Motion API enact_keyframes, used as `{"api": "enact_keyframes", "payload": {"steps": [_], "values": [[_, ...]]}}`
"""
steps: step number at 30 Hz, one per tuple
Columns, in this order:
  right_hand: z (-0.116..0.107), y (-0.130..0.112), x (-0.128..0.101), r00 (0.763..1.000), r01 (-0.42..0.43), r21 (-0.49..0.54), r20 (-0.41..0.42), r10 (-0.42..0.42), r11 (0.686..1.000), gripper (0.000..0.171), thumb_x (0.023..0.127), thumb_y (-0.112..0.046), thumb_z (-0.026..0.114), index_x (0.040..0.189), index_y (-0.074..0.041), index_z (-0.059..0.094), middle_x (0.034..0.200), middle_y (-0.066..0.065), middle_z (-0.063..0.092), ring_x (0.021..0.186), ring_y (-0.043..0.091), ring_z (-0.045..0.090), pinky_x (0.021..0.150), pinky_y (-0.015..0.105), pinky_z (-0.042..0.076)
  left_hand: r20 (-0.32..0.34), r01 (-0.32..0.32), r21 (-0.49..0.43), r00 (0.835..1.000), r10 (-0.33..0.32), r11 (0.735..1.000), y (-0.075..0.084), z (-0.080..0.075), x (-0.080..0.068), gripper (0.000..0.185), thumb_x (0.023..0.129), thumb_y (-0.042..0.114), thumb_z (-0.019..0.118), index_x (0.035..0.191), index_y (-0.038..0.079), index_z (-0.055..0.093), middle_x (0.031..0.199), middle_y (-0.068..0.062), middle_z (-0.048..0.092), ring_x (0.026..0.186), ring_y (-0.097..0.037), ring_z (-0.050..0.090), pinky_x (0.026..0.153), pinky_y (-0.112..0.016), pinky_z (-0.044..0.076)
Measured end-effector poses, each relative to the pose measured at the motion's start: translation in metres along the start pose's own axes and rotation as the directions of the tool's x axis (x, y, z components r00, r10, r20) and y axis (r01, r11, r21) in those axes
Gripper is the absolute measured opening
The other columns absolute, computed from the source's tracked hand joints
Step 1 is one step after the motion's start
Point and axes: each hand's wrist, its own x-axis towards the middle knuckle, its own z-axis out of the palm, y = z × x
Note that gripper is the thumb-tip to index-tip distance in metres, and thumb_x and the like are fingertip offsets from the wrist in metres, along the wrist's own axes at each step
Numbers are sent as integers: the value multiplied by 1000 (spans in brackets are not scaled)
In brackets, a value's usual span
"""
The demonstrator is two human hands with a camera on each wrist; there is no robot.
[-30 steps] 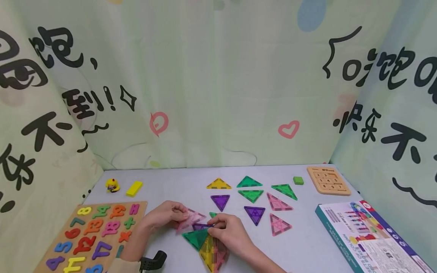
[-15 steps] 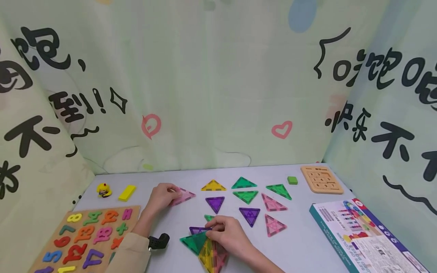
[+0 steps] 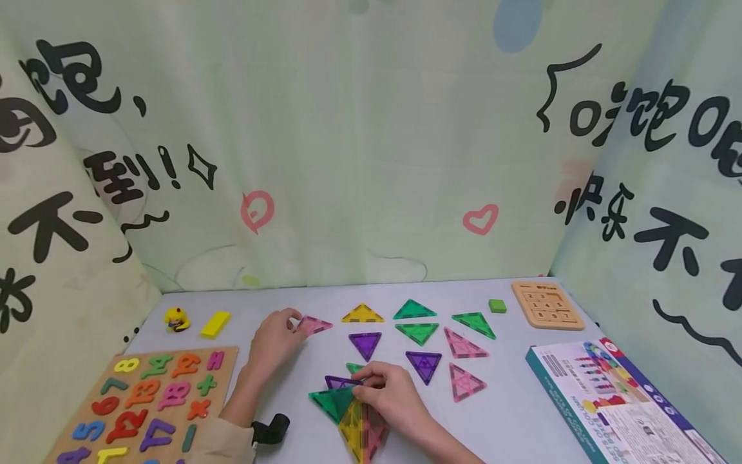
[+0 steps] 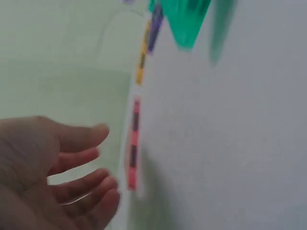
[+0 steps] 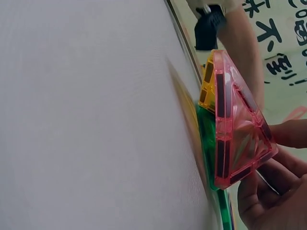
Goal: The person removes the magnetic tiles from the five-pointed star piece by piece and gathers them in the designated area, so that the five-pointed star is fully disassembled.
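On the bench (image 3: 510, 412), near its front edge, the right hand (image 3: 390, 394) rests over a cluster of joined triangle tiles (image 3: 348, 412): a green one at the left, a yellow one and a pink one toward the person, a purple one at the top. Its fingers are curled on the purple tile (image 3: 339, 382) at the cluster's upper edge, pinching it. The right wrist view shows the pink tile of the cluster (image 5: 237, 127) tilted up off the surface, with fingertips (image 5: 288, 134) against its far corner and the yellow and green tiles flat beneath it.

Further back and to the left, the left hand (image 3: 277, 335) lies with relaxed fingers, its fingertips at the corner of a single pink triangle (image 3: 314, 324) that lies flat on the bench. The left wrist view shows the hand (image 4: 57, 177) spread and holding nothing, just beside that pink triangle (image 4: 133, 143), seen edge-on; whether the fingertips touch it cannot be told.

Loose triangles lie flat behind the cluster: a yellow triangle (image 3: 362, 314), a purple triangle (image 3: 365, 343), green ones and pink ones to the right.

At the left front lies a wooden number puzzle (image 3: 156, 399). A printed box (image 3: 626, 399) sits at the right, and a small wooden sliding board (image 3: 547, 305) at the rear right.
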Motion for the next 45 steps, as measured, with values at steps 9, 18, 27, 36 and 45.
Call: {"api": "enact_keyframes", "payload": {"steps": [9, 18, 27, 36, 45], "values": [[0, 1, 1, 998, 23, 33, -57, -21, 999, 15, 86, -19, 74, 100, -13, 75, 81, 1, 75, 75, 11, 66, 69, 24, 52, 520, -30, -291, 834, 184, 956, 6, -14, -44, 20, 87, 26, 76, 98, 11, 71, 90, -1, 68, 76, -16, 60, 67, -30, 52], [2, 4, -3, 999, 35, 22, -34, -34, 999, 21, 87, -19, 74, 106, -11, 74, 84, 2, 75, 76, 11, 63, 68, 21, 51, 552, -92, -331, 788, 272, 939, 0, -3, -51, 12, 80, 10, 82, 86, 9, 71, 75, 2, 64, 72, -13, 55, 64, -24, 47], [1, 3, -4, 997, 64, -23, 35, -63, 998, 19, 90, -24, 72, 108, -19, 78, 103, -1, 77, 89, 12, 63, 75, 21, 51, 527, -123, -360, 792, 310, 925, -10, 0, -46, 10, 80, 13, 81, 86, 10, 74, 76, 2, 67, 74, -14, 54, 65, -24, 46], [0, 2, -5, 999, 46, -42, 12, -45, 998, 17, 88, -24, 74, 102, -16, 77, 95, -1, 76, 85, 12, 65, 74, 24, 54, 537, -69, -404, 789, 297, 912, -16, -2, -43, 12, 82, 14, 80, 89, 7, 73, 78, 2, 67, 77, -14, 54, 68, -26, 45], [0, 1, -4, 998, 50, -35, 49, -48, 998, 14, 88, -25, 73, 100, -19, 78, 94, -3, 75, 83, 13, 63, 70, 24, 51, 290, 50, -310, 956, 44, 949, -12, -7, -37, 10, 86, 14, 77, 94, 9, 75, 84, -1, 67, 78, -16, 56, 67, -27, 51]]}}
